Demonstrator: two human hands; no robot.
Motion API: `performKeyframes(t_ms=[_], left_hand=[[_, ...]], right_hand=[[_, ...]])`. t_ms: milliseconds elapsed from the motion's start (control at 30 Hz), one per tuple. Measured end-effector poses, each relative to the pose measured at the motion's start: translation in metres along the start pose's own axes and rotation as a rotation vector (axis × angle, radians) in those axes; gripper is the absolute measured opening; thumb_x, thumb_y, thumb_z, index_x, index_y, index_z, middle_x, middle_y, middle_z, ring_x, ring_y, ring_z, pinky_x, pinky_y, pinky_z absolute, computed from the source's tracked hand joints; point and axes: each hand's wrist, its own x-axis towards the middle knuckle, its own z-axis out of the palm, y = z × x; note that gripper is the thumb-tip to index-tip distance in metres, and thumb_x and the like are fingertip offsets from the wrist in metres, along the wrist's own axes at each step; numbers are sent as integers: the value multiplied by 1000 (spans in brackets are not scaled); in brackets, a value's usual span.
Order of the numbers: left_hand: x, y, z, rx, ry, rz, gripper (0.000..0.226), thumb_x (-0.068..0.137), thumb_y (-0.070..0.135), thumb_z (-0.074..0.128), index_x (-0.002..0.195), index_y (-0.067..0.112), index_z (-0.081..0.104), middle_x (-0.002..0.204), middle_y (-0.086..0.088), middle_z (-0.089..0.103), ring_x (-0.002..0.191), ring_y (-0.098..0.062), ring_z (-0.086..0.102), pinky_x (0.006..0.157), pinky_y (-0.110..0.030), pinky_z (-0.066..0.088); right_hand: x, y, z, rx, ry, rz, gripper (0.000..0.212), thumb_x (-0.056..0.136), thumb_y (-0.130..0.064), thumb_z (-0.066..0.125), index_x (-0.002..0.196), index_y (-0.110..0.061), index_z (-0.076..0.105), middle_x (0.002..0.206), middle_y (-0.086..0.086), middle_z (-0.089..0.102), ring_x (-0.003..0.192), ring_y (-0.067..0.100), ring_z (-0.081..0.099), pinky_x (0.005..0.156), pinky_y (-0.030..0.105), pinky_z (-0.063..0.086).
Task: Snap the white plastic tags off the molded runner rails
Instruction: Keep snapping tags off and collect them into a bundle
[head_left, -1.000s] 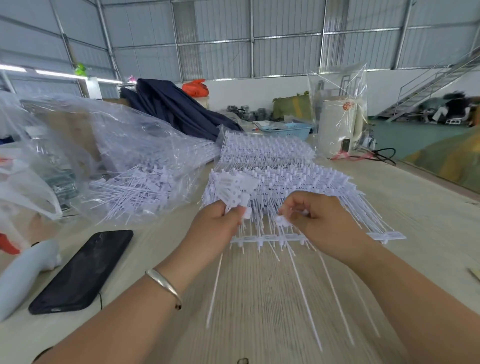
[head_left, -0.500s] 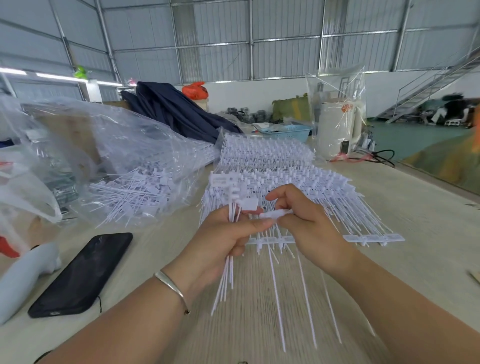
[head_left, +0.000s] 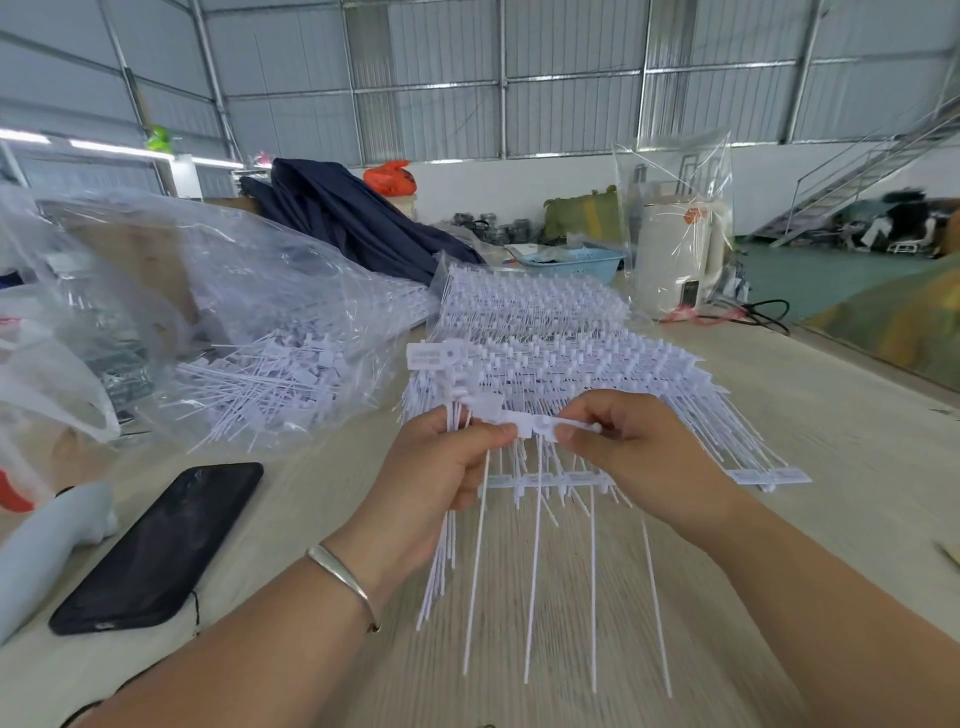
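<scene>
- Left hand curled around a bundle of loose white plastic tags with long thin tails, flag heads poking up above the fist, tails hanging below toward the pale wood-grain table.
- Right hand pinching one more white tag between thumb and forefinger, held crosswise against the left thumb; hands touching at the fingertips.
- Just under the hands, one white molded runner rail lying across the table, several tags attached to it with tails pointing toward the camera; gaps along it suggest a rail partly stripped.
- Behind it, a deep stack of white runner rails fully loaded with tags, apparently untouched.
- To the left, a clear plastic bag holding a heap of separated tags, judged to be finished work.
- Progress, as a judgement: a fair batch done, far more left; the stack dwarfs the handful in the fist.
- Likely step in hand: adding the pinched tag to the bundle, then back to the near rail.
- Beside the left forearm, a black smartphone flat on the table; silver bangle on the left wrist.
</scene>
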Motion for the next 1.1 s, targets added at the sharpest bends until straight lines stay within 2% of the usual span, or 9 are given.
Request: performKeyframes(t_ms=[133,267,333,433,533,600,733,833,1100], left_hand=[[-4,1,3,163,47,65,35,83,14,70,51,27,65,45,10,34,38,-7,30,40,-17,25],[-11,-4,15,514,163,417,45,85,15,68,51,21,40,43,10,35,41,-4,30,41,-15,23],[-15,-7,20,597,175,544,41,87,16,67,54,22,44,46,10,41,43,-4,34,43,-16,27],[-15,-5,18,597,185,585,44,88,20,68,52,30,45,46,11,45,42,-4,35,42,-15,27],[-14,1,15,494,161,513,45,88,24,68,51,21,43,45,12,34,44,-4,29,44,-13,24],[-11,4,11,330,122,351,43,89,25,67,51,15,48,48,12,33,45,-4,29,44,-13,22],[-9,11,7,-210,-183,53,26,84,22,62,58,20,61,57,4,41,41,-7,25,39,-17,19],[-8,10,8,-203,-292,6,23,84,29,58,68,14,63,53,2,40,40,-7,24,38,-18,17],[-3,4,4,-117,-255,-26,25,84,32,62,71,10,66,44,7,26,36,-5,21,35,-14,18]], right_hand=[[-3,-5,1,-33,21,-3,14,89,-15,64,76,-10,66,64,8,54,46,2,38,50,18,32],[-5,-8,13,-136,126,2,27,87,-13,65,61,-20,59,48,-7,50,42,5,38,50,26,31],[-7,-9,19,-194,200,-9,46,85,-9,64,47,-24,43,40,-13,43,40,6,36,49,26,24],[-7,-8,18,-70,196,3,44,86,-10,63,47,-29,54,45,-9,49,44,5,39,52,27,31],[-7,-10,14,129,159,-8,32,87,-7,64,57,-18,62,50,1,52,46,7,42,49,18,34],[-5,-9,10,246,146,-1,28,87,-4,63,60,-13,64,51,-1,50,49,9,41,50,15,33],[-4,-9,3,545,-58,-22,20,84,-8,62,65,-12,63,58,3,48,57,12,41,56,17,35],[-4,-7,0,541,-80,-33,21,87,-8,58,66,-11,60,57,2,47,58,13,40,60,20,34],[-4,-5,0,464,-5,7,24,87,-4,60,66,-12,65,52,4,45,50,12,39,53,15,35]])
